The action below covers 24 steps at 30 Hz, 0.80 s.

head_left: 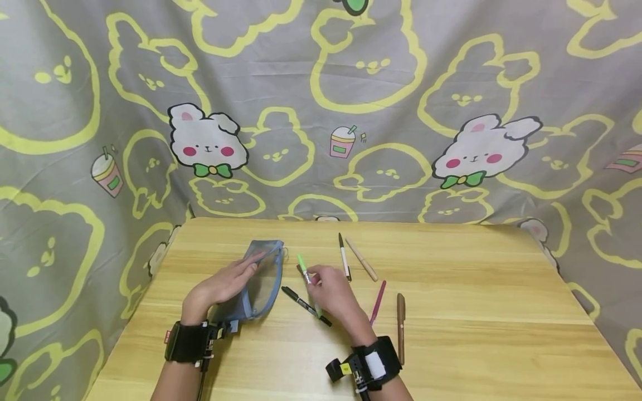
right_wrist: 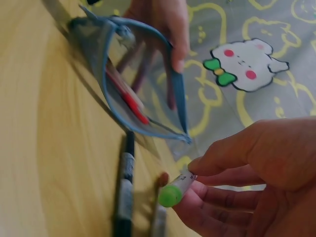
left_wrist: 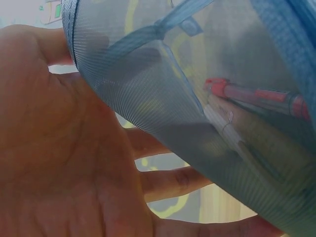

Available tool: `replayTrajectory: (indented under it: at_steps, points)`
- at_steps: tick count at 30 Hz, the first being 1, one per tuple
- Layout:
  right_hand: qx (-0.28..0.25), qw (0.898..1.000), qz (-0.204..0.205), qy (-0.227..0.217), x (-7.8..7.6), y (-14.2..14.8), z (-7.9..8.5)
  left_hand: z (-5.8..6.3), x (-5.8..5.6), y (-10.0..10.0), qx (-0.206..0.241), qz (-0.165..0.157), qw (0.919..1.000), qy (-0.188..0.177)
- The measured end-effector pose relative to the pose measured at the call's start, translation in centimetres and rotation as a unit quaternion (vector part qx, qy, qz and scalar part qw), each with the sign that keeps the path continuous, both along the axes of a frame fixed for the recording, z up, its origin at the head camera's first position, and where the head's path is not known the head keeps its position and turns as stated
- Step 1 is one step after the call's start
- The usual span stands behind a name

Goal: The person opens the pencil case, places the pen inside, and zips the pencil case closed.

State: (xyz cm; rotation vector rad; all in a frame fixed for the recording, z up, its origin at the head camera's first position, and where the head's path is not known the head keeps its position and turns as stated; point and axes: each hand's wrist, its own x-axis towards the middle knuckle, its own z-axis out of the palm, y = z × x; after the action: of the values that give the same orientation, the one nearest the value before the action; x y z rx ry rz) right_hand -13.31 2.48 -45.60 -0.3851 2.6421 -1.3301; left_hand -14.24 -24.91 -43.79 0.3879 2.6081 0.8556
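On the left, a blue mesh pencil pouch (head_left: pixel 264 278) is held by my left hand (head_left: pixel 225 287), thumb at its upper rim and fairly straight fingers against the outside of the mesh. The pouch's mouth gapes toward the right. Through the mesh in the left wrist view show a red pen (left_wrist: pixel 256 95) and a pale pen (left_wrist: pixel 232 131). My right hand (head_left: pixel 331 289) pinches a green-ended white marker (right_wrist: pixel 181 187) between thumb and fingers, a short way right of the pouch. Below it on the table lies a black marker (head_left: pixel 299 301).
Right of the hands lie a black-capped white pen (head_left: pixel 343 253), a beige pen (head_left: pixel 362 259), a magenta pen (head_left: pixel 379 299) and a brown pen (head_left: pixel 400 328). A patterned grey curtain (head_left: pixel 281 72) hangs behind the wooden table (head_left: pixel 476 301).
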Motion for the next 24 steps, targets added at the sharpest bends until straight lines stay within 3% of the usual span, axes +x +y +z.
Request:
replayTrajectory:
  at_steps: [7, 18, 24]
  points:
    - [0.007, 1.0, 0.005, -0.004, 0.3, -1.5, -0.8, 0.0, 0.1, 0.0, 0.002, -0.004, 1.0, 0.0]
    - [-0.02, 1.0, -0.007, -0.017, -0.3, -4.2, -0.2, 0.3, -0.2, 0.1, -0.008, -0.009, 0.9999, 0.012]
    - [-0.061, 0.996, -0.012, -0.062, -0.8, -5.7, -0.1, 0.3, -0.1, 0.0, -0.007, -0.003, 0.9999, 0.007]
